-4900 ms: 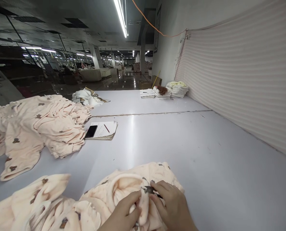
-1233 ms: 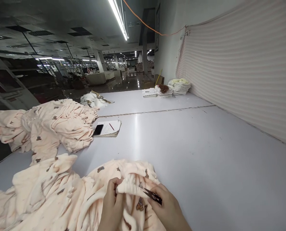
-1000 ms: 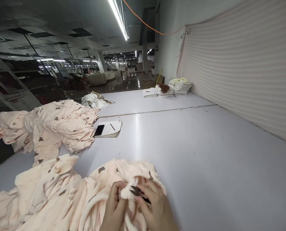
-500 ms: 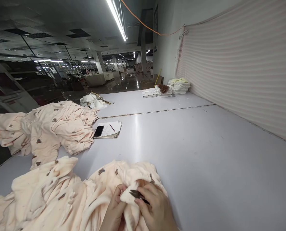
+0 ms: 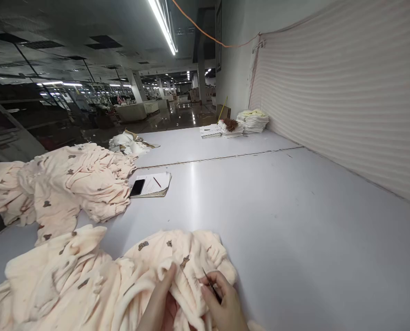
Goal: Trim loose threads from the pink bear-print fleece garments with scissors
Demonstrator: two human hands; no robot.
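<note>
A peach fleece garment (image 5: pixel 97 280) with small brown motifs lies bunched at the near edge of the white table (image 5: pixel 277 207). My left hand (image 5: pixel 161 301) grips a fold of this garment from below, fingers closed on the fabric. My right hand (image 5: pixel 222 305) is pinched round small black thread snips (image 5: pixel 210 286), whose tips rest against the same fold, just right of my left hand.
A pile of similar peach garments (image 5: pixel 70 179) lies at the left. Beside it are a black phone (image 5: pixel 137 187) and a notepad with a red pen (image 5: pixel 154 183). Stacked folded cloth (image 5: pixel 251 122) sits far back by a striped fabric wall (image 5: pixel 346 101). White scraps (image 5: pixel 127 141) lie beyond.
My hands have turned the garment, so a different fold now faces up. The snips have dropped lower against the fabric. The view shifted slightly.
</note>
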